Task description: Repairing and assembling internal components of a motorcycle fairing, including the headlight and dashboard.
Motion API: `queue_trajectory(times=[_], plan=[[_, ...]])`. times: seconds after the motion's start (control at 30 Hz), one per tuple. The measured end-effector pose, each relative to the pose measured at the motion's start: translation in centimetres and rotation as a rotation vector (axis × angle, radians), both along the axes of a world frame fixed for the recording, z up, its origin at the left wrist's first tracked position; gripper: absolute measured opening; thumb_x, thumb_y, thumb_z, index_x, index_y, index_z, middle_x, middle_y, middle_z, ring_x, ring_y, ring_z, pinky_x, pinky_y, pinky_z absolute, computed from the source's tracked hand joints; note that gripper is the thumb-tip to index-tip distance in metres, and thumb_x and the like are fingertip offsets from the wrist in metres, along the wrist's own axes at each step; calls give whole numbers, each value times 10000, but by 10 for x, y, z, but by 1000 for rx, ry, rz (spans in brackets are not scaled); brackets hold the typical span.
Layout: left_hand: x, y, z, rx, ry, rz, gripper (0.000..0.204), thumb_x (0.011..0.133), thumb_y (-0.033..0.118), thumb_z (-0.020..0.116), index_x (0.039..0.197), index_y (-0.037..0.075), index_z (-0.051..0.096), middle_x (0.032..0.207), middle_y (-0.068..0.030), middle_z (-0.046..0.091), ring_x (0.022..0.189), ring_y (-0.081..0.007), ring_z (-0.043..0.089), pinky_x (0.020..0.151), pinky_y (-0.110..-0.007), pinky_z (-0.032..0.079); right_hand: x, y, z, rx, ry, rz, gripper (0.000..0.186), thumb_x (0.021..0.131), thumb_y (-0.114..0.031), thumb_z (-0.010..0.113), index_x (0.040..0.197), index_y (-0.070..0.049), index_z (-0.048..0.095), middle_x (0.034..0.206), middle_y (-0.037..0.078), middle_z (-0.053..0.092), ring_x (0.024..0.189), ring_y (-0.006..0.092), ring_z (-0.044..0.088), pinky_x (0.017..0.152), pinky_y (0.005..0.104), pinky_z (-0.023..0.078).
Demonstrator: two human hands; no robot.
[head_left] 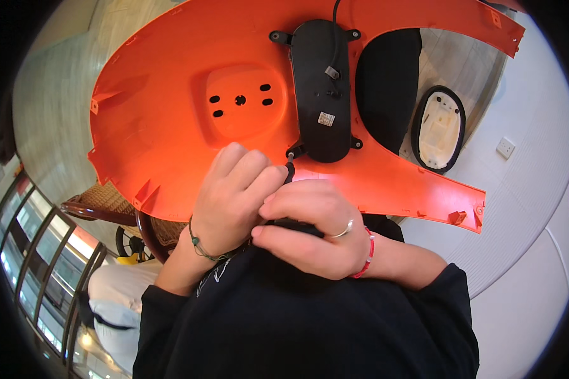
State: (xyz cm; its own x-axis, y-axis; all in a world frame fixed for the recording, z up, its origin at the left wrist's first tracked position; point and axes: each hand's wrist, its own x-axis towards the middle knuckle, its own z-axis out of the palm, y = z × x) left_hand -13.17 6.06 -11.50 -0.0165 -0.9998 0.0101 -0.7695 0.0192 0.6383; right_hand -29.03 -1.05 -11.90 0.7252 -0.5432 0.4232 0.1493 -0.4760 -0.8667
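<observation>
A large orange plastic shell (158, 114) lies with its ribbed inner side up in front of me. Across it sits a long black oval housing (322, 69) with mounting tabs at its corners, a small label and a cable with a connector. A screwdriver (289, 170) meets the tab at the housing's near left corner. Closed around it near its shaft is my left hand (234, 196). My right hand (319, 230) curls its fingers about the handle end, close to my shirt. Most of the handle is hidden by my hands.
To the right lies a white oval part with a black rim (439, 129), beside a black rounded panel (389, 88) seen through the shell's cutout. A wall socket (505, 148) is farther right. A wicker chair (107, 197) stands at the left, under the shell's edge.
</observation>
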Motion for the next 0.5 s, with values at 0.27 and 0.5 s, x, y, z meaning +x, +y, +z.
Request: queue_trajectory(times=[0.27, 0.5], plan=[[6, -1, 3, 79, 88, -117, 348, 708, 78, 651, 1055, 78, 677, 754, -19, 469, 680, -212, 417, 612, -314, 380, -2, -2, -9, 44, -78, 35, 332, 685, 82, 763, 977, -23, 645, 1055, 125, 600, 879, 252, 617, 711, 316, 528], [-2, 1, -13, -21, -27, -34, 315, 695, 95, 634, 1007, 82, 676, 757, -28, 485, 670, -215, 446, 609, -324, 396, 5, -6, -3, -34, -25, -78, 310, 672, 32, 779, 939, -48, 643, 977, 98, 636, 852, 231, 641, 706, 319, 524]])
